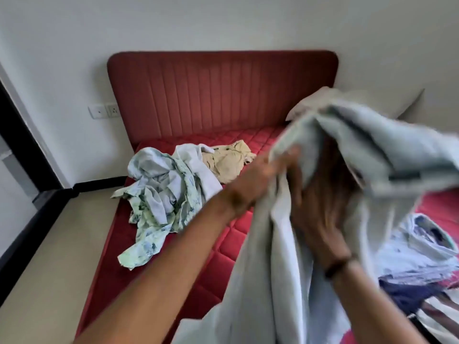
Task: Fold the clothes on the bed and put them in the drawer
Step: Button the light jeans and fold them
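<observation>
step: opening out pale garment [347, 135] above bed [223, 244] | left hand [273, 170] pinches its edge, right hand [315, 219] blurred, grip unclear | next: lay flat, fold

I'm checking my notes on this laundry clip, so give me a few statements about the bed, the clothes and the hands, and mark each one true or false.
1. Both hands hold the pale blue garment up off the mattress. True: the left hand and right hand grip it.
2. The headboard is grey. False: it is red.
3. A crumpled floral shirt lies on the mattress. True.
4. The beige garment is neatly folded. False: it lies crumpled near the headboard.
5. A wall socket sits left of the headboard. True.
</observation>
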Available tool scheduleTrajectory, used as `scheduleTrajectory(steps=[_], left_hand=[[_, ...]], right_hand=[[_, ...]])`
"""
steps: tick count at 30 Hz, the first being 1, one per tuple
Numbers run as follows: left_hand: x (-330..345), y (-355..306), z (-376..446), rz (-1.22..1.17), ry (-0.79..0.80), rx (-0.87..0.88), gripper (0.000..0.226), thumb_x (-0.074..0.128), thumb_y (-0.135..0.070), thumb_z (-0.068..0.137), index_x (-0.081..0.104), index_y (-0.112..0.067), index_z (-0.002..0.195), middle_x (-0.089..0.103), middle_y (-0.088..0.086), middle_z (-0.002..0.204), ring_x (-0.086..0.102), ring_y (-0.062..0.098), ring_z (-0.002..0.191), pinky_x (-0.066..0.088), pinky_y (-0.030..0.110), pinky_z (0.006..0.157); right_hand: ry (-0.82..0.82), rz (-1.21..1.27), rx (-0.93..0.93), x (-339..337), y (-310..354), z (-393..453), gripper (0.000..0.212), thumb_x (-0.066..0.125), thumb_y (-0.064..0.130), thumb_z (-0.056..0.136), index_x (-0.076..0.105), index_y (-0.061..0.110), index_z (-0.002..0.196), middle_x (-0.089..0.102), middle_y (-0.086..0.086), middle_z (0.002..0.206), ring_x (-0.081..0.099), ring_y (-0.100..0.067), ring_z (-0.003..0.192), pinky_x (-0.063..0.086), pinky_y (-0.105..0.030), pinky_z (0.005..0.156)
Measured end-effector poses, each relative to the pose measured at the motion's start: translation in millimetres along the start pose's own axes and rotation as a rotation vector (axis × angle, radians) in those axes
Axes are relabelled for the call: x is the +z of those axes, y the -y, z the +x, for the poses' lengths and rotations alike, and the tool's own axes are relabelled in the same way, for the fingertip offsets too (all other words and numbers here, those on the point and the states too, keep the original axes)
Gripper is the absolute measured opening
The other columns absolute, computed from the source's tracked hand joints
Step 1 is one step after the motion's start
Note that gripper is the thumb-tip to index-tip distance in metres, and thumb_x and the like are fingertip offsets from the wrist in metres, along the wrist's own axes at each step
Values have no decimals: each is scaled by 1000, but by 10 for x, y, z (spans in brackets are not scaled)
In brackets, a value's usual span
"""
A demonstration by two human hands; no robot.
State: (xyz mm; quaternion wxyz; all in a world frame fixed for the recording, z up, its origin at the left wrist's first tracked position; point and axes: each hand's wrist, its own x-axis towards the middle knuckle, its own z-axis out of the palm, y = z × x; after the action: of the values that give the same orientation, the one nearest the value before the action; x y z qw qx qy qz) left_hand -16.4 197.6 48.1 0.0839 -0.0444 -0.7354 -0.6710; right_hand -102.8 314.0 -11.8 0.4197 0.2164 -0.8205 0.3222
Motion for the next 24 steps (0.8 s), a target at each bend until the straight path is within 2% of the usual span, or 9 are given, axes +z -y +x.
scheduleTrajectory(steps=[2,4,6,9,12,17,19,22,24], left_hand=[[-279,200,438,-90,-159,-53,65,58,-51,97,51,-8,145,62,14,140,60,25,128,45,41,113],[-536,618,678,80,-315,-173,76,62,-60,93,40,-20,154,50,0,154,49,15,139,37,35,118],[-761,1176,631,248,-384,-322,58,60,-61,95,53,-23,140,59,-1,142,57,13,126,45,30,104],[-953,1889,157,274,-421,-503,44,60,-70,88,67,-28,100,72,0,103,66,14,83,46,28,69],[-1048,2388,-494,268,-491,-588,74,52,-100,55,75,-34,78,75,-5,80,67,22,79,49,36,72],[-406,2232,-1842,610,-414,-702,70,38,-86,86,65,-22,79,67,-11,67,62,7,73,48,36,77],[-174,2142,-2158,651,-445,-679,67,36,-90,80,63,-29,84,66,-10,80,60,8,84,45,34,80],[0,2012,-2497,568,-433,-754,63,44,-94,76,52,-39,105,63,-8,105,60,16,100,48,40,91],[97,1828,-2693,507,-414,-790,71,55,-94,70,41,-44,118,59,-9,116,59,19,108,49,42,92]], right_hand=[[107,-114,-2,496,-125,408,77,26,66,104,0,25,164,7,-15,171,2,-33,158,-8,-58,123],[419,-115,90,1109,-346,806,76,23,69,101,3,32,164,-1,-11,172,-6,-34,158,-4,-68,121],[768,-127,181,1637,-645,857,77,25,72,98,26,27,161,13,-12,170,8,-35,157,9,-63,123],[1020,-82,165,1827,-783,364,71,39,67,100,59,11,139,56,-17,146,50,-35,136,38,-44,111],[1185,22,192,1576,-845,-407,59,62,56,95,62,13,136,65,-11,135,60,-28,126,43,-33,102],[1360,-35,219,711,-911,-1295,59,68,59,89,59,20,133,64,-6,123,62,-25,117,45,-29,92],[1497,-141,144,350,-756,-1332,60,65,64,89,59,22,130,66,-4,119,65,-22,106,50,-31,88],[1547,-160,232,-132,-436,-1561,56,63,71,86,64,17,102,73,-5,93,68,-19,63,54,-29,58],[1517,-143,366,-403,-275,-1950,65,62,72,86,56,12,112,69,-13,107,69,-29,79,50,-30,59]])
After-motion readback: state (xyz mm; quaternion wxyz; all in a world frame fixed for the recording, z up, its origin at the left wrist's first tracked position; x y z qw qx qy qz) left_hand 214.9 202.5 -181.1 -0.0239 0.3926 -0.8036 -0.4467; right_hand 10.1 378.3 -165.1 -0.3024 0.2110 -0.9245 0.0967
